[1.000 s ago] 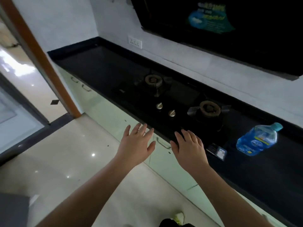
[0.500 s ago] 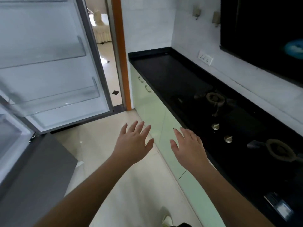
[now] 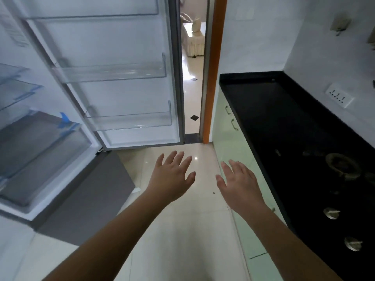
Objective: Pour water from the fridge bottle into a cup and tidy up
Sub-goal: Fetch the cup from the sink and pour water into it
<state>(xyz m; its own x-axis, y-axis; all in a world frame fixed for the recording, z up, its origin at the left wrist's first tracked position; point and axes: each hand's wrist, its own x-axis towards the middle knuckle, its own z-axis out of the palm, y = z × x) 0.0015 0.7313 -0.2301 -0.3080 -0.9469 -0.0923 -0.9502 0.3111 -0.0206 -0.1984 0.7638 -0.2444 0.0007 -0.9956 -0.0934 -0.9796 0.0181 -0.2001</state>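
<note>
The fridge stands open at the left; its door (image 3: pixel 113 78) swings out toward the doorway and carries clear, bare door shelves (image 3: pixel 129 120). Inside the fridge body I see glass shelves and a clear drawer (image 3: pixel 40 147). My left hand (image 3: pixel 172 175) and my right hand (image 3: pixel 239 183) are stretched out in front of me over the floor, fingers spread, holding nothing. No bottle and no cup are in view.
A black counter (image 3: pixel 274 110) with a gas hob (image 3: pixel 341 165) and two knobs runs along the right over pale green cabinets (image 3: pixel 229 142). A doorway with an orange frame (image 3: pixel 213 78) lies straight ahead. A grey lower fridge door (image 3: pixel 85 199) juts out at the left.
The view has swung left from the counter to the open fridge. The blue bottle on the counter has dropped out of sight. Both hands stay spread and hold nothing.
</note>
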